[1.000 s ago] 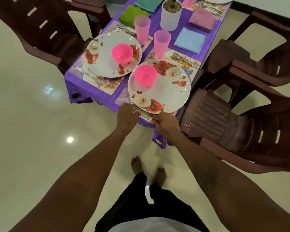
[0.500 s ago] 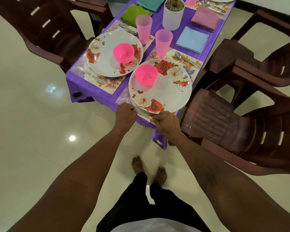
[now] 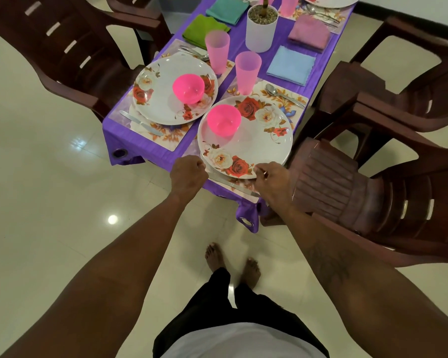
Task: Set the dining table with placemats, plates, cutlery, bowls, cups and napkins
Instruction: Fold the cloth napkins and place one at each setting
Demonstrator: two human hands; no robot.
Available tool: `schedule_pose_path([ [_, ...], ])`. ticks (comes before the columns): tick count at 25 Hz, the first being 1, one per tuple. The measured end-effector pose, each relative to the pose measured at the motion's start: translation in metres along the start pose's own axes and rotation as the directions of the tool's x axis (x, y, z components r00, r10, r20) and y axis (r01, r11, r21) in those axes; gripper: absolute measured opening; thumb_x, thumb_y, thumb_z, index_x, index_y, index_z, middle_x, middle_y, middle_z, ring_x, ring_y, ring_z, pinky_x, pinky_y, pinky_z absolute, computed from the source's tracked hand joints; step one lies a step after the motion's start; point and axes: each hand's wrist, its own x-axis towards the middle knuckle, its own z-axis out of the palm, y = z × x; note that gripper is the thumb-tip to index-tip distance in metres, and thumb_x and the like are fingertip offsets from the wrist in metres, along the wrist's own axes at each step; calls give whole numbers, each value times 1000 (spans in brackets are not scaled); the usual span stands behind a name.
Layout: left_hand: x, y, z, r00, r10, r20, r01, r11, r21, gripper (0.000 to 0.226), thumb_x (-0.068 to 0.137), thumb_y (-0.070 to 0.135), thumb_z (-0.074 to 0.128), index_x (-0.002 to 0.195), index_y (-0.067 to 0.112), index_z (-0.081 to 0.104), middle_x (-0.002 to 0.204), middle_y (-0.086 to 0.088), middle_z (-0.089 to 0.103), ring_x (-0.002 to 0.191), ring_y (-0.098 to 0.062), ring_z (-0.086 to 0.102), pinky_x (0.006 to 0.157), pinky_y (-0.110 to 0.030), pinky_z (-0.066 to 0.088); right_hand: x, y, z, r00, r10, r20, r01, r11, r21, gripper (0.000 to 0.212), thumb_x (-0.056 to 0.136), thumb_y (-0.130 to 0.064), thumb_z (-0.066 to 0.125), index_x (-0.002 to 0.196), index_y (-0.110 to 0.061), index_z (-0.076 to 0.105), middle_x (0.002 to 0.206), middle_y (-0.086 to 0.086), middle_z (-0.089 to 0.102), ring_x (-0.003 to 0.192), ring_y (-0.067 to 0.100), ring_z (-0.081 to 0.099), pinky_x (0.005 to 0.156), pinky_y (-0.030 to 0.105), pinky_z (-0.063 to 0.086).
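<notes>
A floral plate (image 3: 259, 140) carrying a pink bowl (image 3: 223, 120) sits on a floral placemat (image 3: 287, 99) at the near end of the purple-clothed table (image 3: 150, 148). A knife (image 3: 230, 184) lies on the mat in front of the plate. My left hand (image 3: 188, 177) is a curled fist against the plate's near-left rim. At the near rim, my right hand (image 3: 273, 183) pinches with curled fingers and covers the knife's handle end. A pink cup (image 3: 246, 72) stands behind the plate, with a spoon (image 3: 282, 95) to its right.
A second plate (image 3: 166, 99) with bowl (image 3: 188, 88), cup (image 3: 217, 51) and knife (image 3: 140, 122) sits to the left. Folded napkins (image 3: 291, 65), a white pot (image 3: 261, 27) and more settings lie farther back. Brown chairs (image 3: 347, 177) crowd both sides. My bare feet (image 3: 230, 262) stand on the tiled floor.
Both hands have left the ends of the knife and shifted up to the plate's near rim. The knife stays flat on the mat.
</notes>
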Motion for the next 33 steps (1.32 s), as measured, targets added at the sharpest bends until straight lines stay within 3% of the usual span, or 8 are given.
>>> schedule_pose_path([
  [5, 17, 26, -9, 988, 153, -18, -154, 987, -53, 17, 92, 23, 68, 97, 11, 80, 95, -3, 79, 89, -20, 72, 79, -32, 60, 21, -5, -24, 992, 98, -82, -92, 993, 77, 21, 98, -26, 66, 110, -13, 77, 109, 2, 75, 97, 12, 67, 86, 33, 58],
  [9, 40, 58, -10, 964, 263, 41, -256, 959, -119, 15, 90, 18, 67, 93, 12, 81, 88, -3, 78, 82, -19, 70, 86, -38, 58, 42, -7, -32, 978, 173, -118, -162, 982, 97, 23, 99, -36, 65, 110, -19, 76, 112, -2, 74, 99, 12, 67, 79, 21, 52],
  [14, 75, 106, 0, 970, 241, 24, -231, 950, -208, 15, 91, 16, 68, 94, 10, 81, 88, -4, 78, 82, -18, 69, 96, -34, 53, 79, 4, -49, 966, 204, -157, -195, 978, 69, 30, 98, -41, 66, 117, -19, 75, 117, -3, 72, 105, 12, 67, 70, 11, 45],
  [17, 98, 132, 12, 976, 219, 21, -210, 956, -207, 15, 92, 17, 70, 97, 10, 81, 92, -5, 78, 85, -19, 70, 94, -34, 54, 115, 21, -52, 966, 208, -152, -200, 978, 67, 31, 97, -43, 66, 117, -22, 75, 115, -4, 74, 102, 12, 70, 74, 22, 57],
  [20, 127, 153, 31, 986, 164, 26, -155, 965, -211, 16, 91, 17, 68, 97, 10, 81, 92, -4, 78, 85, -19, 70, 91, -37, 56, 165, 32, -56, 966, 218, -137, -210, 975, 72, 29, 99, -36, 66, 119, -18, 76, 110, -2, 74, 89, 6, 64, 65, 11, 41],
  [26, 170, 196, 69, 993, 97, 64, -77, 963, -258, 15, 90, 12, 68, 94, 11, 82, 93, -2, 79, 88, -17, 70, 91, -30, 50, 251, 58, -49, 986, 157, -64, -158, 987, -10, 31, 98, -25, 63, 125, -13, 75, 125, 8, 71, 112, 25, 65, 94, 36, 51],
  [29, 184, 202, 85, 995, 84, 62, -68, 972, -227, 15, 91, 16, 68, 94, 12, 83, 94, -1, 79, 89, -17, 70, 101, -37, 48, 283, 63, -38, 998, 69, 11, -66, 983, -170, 30, 98, -27, 58, 118, -11, 75, 114, 10, 71, 108, 31, 65, 89, 42, 56],
  [33, 197, 202, 96, 996, 40, 77, -22, 976, -218, 15, 91, 15, 69, 97, 11, 83, 95, -3, 79, 89, -18, 70, 102, -42, 49, 305, 62, -28, 997, 25, 77, 3, 937, -349, 26, 98, -34, 62, 108, -14, 76, 105, 8, 70, 101, 28, 64, 86, 44, 55],
])
